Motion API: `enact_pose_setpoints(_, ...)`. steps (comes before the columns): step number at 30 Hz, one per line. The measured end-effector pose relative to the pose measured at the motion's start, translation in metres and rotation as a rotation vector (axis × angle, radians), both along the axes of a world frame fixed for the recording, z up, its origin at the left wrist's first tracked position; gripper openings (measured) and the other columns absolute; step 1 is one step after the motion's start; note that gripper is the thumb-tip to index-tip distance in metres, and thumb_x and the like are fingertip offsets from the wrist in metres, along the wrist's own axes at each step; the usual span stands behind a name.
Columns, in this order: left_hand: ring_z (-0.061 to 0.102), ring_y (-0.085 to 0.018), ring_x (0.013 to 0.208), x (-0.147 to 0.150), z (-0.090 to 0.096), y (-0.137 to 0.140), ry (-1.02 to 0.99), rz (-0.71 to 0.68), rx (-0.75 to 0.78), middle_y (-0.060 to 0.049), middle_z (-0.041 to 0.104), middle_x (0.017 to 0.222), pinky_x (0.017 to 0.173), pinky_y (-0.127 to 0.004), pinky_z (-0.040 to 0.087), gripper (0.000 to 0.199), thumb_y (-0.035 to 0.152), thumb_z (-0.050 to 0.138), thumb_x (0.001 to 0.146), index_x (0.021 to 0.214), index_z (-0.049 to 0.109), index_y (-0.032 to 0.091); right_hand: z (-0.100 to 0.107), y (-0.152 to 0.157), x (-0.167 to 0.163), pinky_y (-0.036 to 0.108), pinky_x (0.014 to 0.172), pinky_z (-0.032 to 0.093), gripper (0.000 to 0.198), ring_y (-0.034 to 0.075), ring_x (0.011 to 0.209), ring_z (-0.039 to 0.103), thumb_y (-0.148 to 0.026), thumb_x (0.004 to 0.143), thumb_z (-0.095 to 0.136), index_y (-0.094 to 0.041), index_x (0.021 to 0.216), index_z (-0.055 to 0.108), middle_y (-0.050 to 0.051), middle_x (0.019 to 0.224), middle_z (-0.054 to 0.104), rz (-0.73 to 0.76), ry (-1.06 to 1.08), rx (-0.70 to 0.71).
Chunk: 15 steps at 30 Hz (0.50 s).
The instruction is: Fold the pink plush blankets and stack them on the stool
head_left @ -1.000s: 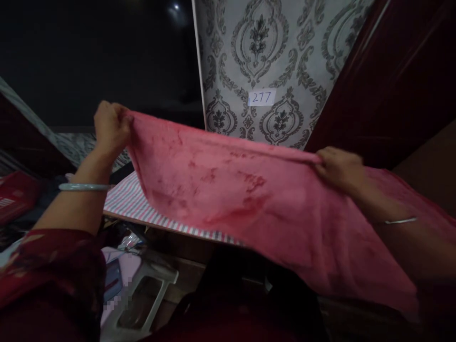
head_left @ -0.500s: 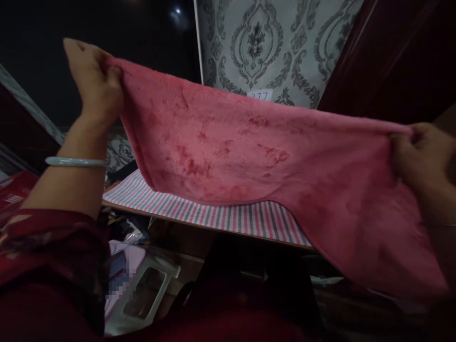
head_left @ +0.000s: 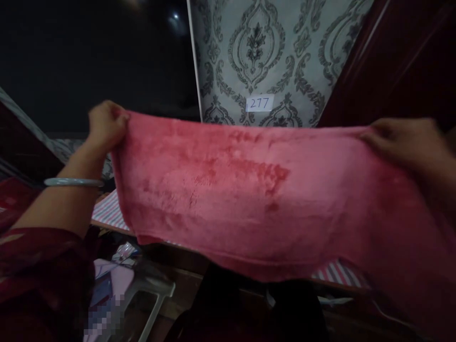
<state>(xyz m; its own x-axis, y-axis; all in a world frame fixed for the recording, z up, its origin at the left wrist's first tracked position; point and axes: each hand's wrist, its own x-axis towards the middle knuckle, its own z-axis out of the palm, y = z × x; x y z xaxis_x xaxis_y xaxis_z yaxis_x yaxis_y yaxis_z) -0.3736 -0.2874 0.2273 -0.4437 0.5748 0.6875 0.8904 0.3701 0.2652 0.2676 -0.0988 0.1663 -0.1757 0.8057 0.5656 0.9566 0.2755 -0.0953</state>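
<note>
A pink plush cloth [head_left: 228, 199], like a towel, is stretched between my two hands with its top edge nearly level. My left hand [head_left: 107, 126] pinches its upper left corner; a pale bangle [head_left: 73, 182] circles that wrist. Gripping the top edge at the right is my right hand [head_left: 406, 140], slightly blurred. The cloth hangs in front of a table covered with a striped cloth [head_left: 112, 211] and hides most of it. Its lower right part falls into shadow past the table's front edge.
Behind stands a large dark screen [head_left: 96, 61] beside patterned wallpaper [head_left: 256, 42] with a paper label [head_left: 260, 103] reading 277. A dark red glossy panel [head_left: 392, 61] rises at the right. Below left is a pale plastic stool [head_left: 156, 304] near a pink item [head_left: 117, 278].
My left hand has come down and a little right, levelling the cloth's top edge. My right hand has moved slightly left. The cloth now hangs lower over the table, and the label shows fully.
</note>
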Motion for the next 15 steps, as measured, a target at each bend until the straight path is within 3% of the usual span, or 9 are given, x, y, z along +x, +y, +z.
enact_pose_setpoints(4,0.061,-0.026,0.116,-0.011,-0.066,0.047,-0.127,0.151,-0.276,-0.016,0.067,0.124,0.103,-0.038,0.046,0.037,0.022,0.049,0.096,0.126,0.058,0.002,-0.072,0.043,-0.061,0.032,0.066,0.040,0.027,0.025,0.086,0.065,-0.037,0.095,0.053,-0.017,0.101,0.071,0.014,0.097,0.075,0.083,-0.044,-0.265)
enact_pose_setpoints(9,0.065,-0.029,0.110,-0.024,-0.146,0.090,-0.175,0.187,-0.388,-0.019,0.069,0.120,0.094,-0.036,0.051,0.028,0.020,0.050,0.095,0.117,0.064,0.008,-0.160,0.090,-0.103,0.030,0.064,0.041,0.027,0.026,0.081,0.067,-0.040,0.092,0.052,-0.021,0.087,0.071,0.010,0.084,0.074,0.144,-0.105,-0.404)
enact_pose_setpoints(12,0.065,-0.030,0.114,-0.039,-0.171,0.104,-0.170,0.195,-0.414,-0.020,0.066,0.126,0.093,-0.035,0.051,0.026,0.019,0.050,0.095,0.116,0.064,0.012,-0.179,0.110,-0.113,0.031,0.063,0.041,0.029,0.026,0.080,0.068,-0.043,0.092,0.051,-0.022,0.086,0.070,0.009,0.082,0.073,0.152,-0.089,-0.425)
enact_pose_setpoints(15,0.066,-0.032,0.111,-0.065,-0.164,0.103,-0.170,0.209,-0.439,-0.022,0.067,0.122,0.090,-0.037,0.051,0.024,0.019,0.049,0.095,0.110,0.064,0.010,-0.167,0.125,-0.126,0.031,0.064,0.041,0.028,0.026,0.077,0.067,-0.044,0.090,0.054,-0.022,0.085,0.070,0.007,0.079,0.072,0.202,-0.033,-0.407)
